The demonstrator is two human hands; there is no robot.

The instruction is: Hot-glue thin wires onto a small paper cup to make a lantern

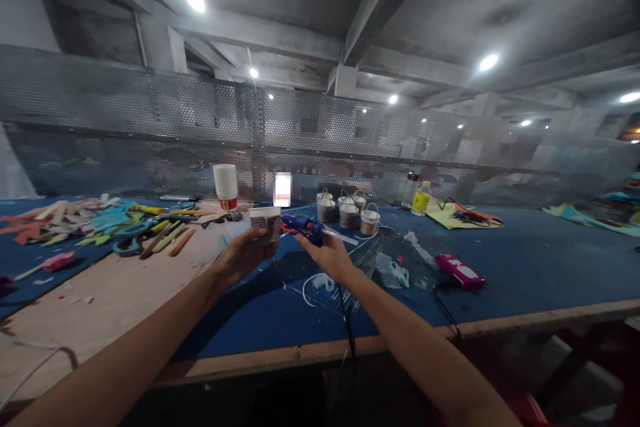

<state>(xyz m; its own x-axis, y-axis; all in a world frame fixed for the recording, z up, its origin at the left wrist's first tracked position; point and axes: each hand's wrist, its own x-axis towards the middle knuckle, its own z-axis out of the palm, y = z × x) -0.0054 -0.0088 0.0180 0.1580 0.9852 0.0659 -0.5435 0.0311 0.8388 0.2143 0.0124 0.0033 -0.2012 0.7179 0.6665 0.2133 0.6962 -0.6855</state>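
Observation:
My left hand (246,253) is closed round a paper cup (266,221) with a white rim and a dark patterned side, held up over the table. In my right hand (327,255) is a blue glue gun (304,223), its nozzle end close to the cup's right side. A clear glue stick (343,235) pokes out of the back of the gun, and a black cord hangs down below my hand. Just beyond, several small cups with arched handles (349,213) stand in a group.
A stack of white paper cups (225,183) stands behind. Craft sticks, coloured scraps and blue-handled scissors (131,240) lie on the left. Thin wires (367,267) and plastic scraps spread right of centre, near a magenta device (461,271) with a cord. A yellow-labelled bottle (421,199) stands at the back.

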